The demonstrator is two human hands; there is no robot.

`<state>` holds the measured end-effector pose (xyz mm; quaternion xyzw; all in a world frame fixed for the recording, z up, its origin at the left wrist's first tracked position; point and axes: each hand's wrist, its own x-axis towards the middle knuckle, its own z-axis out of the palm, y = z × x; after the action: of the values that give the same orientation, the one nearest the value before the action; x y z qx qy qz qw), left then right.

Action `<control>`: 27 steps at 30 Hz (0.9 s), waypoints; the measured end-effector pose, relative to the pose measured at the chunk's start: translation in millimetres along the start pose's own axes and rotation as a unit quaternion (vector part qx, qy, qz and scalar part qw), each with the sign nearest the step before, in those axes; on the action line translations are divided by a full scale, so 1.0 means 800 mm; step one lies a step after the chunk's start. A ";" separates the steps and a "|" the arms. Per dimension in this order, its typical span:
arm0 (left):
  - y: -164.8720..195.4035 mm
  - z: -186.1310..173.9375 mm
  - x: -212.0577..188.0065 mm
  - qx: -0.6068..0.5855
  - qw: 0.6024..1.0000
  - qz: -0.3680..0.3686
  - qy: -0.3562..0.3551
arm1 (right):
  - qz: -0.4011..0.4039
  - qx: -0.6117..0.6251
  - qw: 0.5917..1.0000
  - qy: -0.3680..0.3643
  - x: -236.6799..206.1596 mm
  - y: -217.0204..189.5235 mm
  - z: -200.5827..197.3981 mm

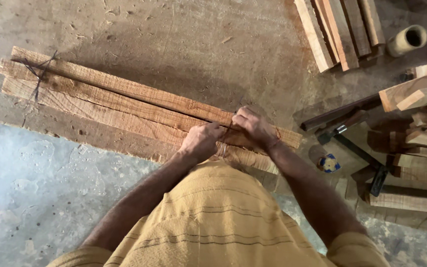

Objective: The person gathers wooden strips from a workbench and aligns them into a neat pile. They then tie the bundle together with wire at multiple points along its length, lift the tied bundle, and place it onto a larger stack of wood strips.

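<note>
The planks [119, 101] lie flat on the floor [40, 188], side by side in one bundle, running from the upper left to the lower right. A dark cord [38, 74] is tied around the far left end of the bundle.

Both hands are at the near right end of the planks, close together and almost touching each other. The left hand [201, 141] is closed, fingers curled, and it pinches a thin string [226, 129] on top of the wood. The right hand [255, 127] is closed too, knuckles up, and grips the same string from the other side.

To the right, a hammer [357, 148] lies on the floor. A stack of boards [339, 29] is at the top, with a roll [407, 39] beside it.
</note>
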<state>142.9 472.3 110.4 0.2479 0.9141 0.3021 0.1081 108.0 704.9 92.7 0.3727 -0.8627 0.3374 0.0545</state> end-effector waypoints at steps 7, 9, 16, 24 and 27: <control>0.010 -0.001 -0.023 -0.076 0.992 0.029 0.096 | 0.081 -0.033 0.996 -0.029 0.019 0.025 -0.027; 0.011 0.004 -0.026 -0.146 0.975 0.077 0.146 | 0.130 0.052 0.990 0.002 0.013 0.021 -0.038; 0.008 0.020 -0.014 -0.538 0.838 -0.081 -0.036 | 0.258 0.622 0.734 0.088 0.028 -0.027 0.002; -0.001 0.031 -0.016 -0.522 0.846 -0.113 -0.017 | 0.370 0.464 0.777 0.207 0.000 0.001 0.005; 0.000 0.033 -0.016 -0.523 0.845 -0.115 -0.007 | 0.411 0.361 0.824 0.147 -0.013 -0.004 0.026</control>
<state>163.2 479.0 90.2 0.0499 0.6421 0.7188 0.2618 120.9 696.7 74.4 -0.0773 -0.7342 0.6668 -0.1018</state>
